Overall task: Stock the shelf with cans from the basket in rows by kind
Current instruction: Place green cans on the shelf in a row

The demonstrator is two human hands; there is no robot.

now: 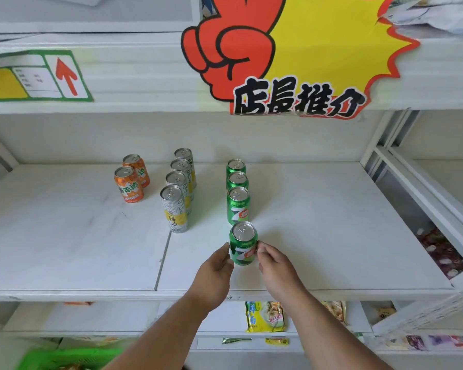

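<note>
A: What fills the frame, biggest thing first?

B: A white shelf (318,222) spans the middle from left to right. Above it, in the upper right, hangs one yellow and red promotional sign (300,54), and in the upper left sits one green-edged label with a red arrow (35,76).

A: And the cans, counted?

B: Ten, all upright, in three rows running front to back. Four tall silver-and-yellow cans (177,193) in the centre row. Four green cans to the right of them: three green cans (238,193) standing behind, and a fourth green can (243,243) at the front of that row. Two orange cans (131,180) to the left, one behind the other.

A: The hands?

B: Both reach up from the bottom centre. The left hand (214,271) has its fingers against the left side of the front green can; the right hand (274,268) pinches its right side with curled fingers. Each grip closes on that one can, which stands on the shelf.

A: Anything lower?

B: One green basket (70,357) shows blurred in the lower left corner, and one yellow snack packet (265,316) lies on the shelf below, near bottom centre.
</note>
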